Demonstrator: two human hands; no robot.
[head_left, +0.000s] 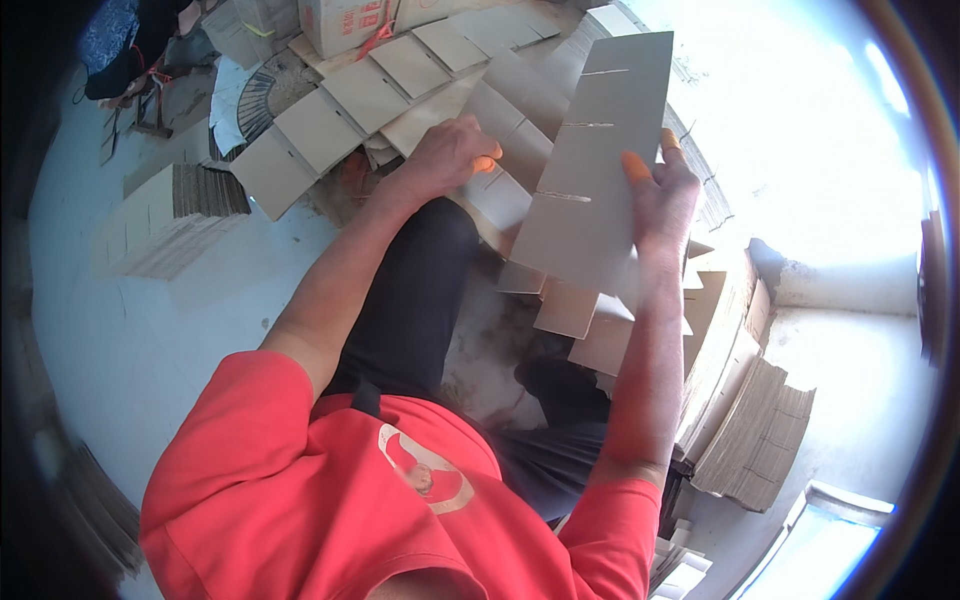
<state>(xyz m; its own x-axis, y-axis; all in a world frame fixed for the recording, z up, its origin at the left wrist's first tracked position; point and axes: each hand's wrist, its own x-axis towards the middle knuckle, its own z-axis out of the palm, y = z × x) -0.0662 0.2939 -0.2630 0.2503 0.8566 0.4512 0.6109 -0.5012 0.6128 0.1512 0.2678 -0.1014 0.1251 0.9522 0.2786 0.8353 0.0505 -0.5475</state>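
Observation:
My right hand (667,203) grips a long grey cardboard divider (600,160) by its right edge, the thumb flat on its face. Several short slits run in from the divider's left edge, and it is raised and tilted. To its left, my left hand (448,158) is closed, fingers curled in; whether anything is between them is hidden. Orange covers show on fingertips of both hands. Beneath and between the hands lie more slotted cardboard pieces (505,125). Partly hidden below the held divider, several pieces (570,308) stand at angles to one another.
An overlapping row of cardboard sheets (318,130) stretches across the far left. Stacks of slotted cardboard stand at left (165,225) and right (755,435). At the back are a printed carton (340,25) and a round fan-like grille (270,95). Strong light washes out the upper right.

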